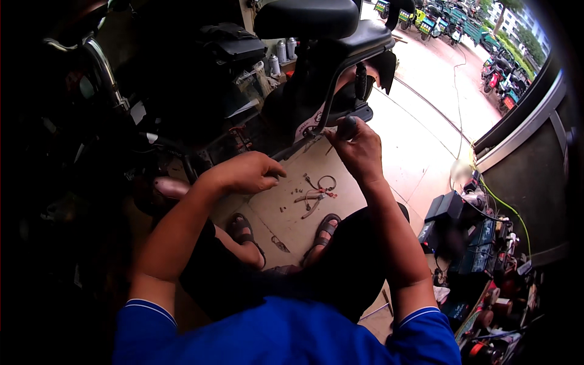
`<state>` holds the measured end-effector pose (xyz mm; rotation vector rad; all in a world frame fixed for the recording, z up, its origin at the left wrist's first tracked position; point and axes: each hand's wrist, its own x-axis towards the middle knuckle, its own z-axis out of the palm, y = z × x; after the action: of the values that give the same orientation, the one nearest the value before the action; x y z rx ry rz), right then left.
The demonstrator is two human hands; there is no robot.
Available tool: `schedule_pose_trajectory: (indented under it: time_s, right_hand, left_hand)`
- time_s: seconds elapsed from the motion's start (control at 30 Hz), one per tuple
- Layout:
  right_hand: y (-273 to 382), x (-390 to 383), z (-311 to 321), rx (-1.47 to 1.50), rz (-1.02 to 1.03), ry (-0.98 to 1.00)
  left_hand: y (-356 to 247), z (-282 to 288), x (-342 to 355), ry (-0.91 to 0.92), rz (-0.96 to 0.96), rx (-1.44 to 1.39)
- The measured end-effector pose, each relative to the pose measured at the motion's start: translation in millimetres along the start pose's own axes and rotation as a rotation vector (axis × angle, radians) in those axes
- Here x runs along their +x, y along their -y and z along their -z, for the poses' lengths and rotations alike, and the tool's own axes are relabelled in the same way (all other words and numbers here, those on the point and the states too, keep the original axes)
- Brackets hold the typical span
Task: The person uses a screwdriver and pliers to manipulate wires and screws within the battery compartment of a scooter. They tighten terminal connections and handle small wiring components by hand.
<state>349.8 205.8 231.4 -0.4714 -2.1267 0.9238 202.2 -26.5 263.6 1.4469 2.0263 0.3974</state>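
My right hand (360, 149) is closed around a hand tool with a dark, rounded handle (347, 126). The tool's kind is hard to make out. It is held up by the lower frame rail (310, 135) of a black electric scooter (340, 48); whether it touches the rail is unclear. My left hand (249, 171) hovers left of it, near the scooter's footboard side, with fingers curled and partly hidden. Between my feet and the scooter, a pair of pliers (311, 197), a loop of black wire (327, 181) and several small metal bits (298, 191) lie on the floor.
Spray cans (281, 51) stand on a shelf behind the scooter. At right, a cluttered heap of batteries and parts (474, 243) lines the doorway, with a yellow-green cable (511, 208). Another vehicle (103, 67) sits in shadow at left. Parked scooters (508, 76) are outside.
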Motion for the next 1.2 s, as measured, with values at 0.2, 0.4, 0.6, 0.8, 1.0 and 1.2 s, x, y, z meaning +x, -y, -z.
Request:
schedule_pose_trajectory:
  time_s: [0.2,0.4,0.6,0.8,1.0,1.2]
  right_hand:
    - [-1.1,-3.3,15.3,-0.012,-0.026,0.022]
    - [-10.6,1.4,26.0,-0.023,-0.112,0.045]
    - [-28.5,17.6,21.7,-0.146,-0.069,0.14]
    - [-40.4,39.6,9.9,-0.199,-0.09,0.242]
    - [-55.6,51.1,-1.6,-0.224,-0.095,0.243]
    - [-53.8,57.0,-5.1,-0.195,-0.087,0.27]
  left_hand:
    - [134.6,-157.2,113.7,0.072,0.207,0.022]
    - [210.4,-276.4,152.5,-0.087,0.533,-0.225]
    - [258.8,-326.4,192.5,-0.306,0.594,-0.238]
    - [288.8,-351.9,241.6,-0.447,0.526,-0.123]
    - [295.7,-356.4,249.5,-0.312,0.522,-0.081]
    - [289.8,-351.4,254.1,-0.365,0.397,-0.099]
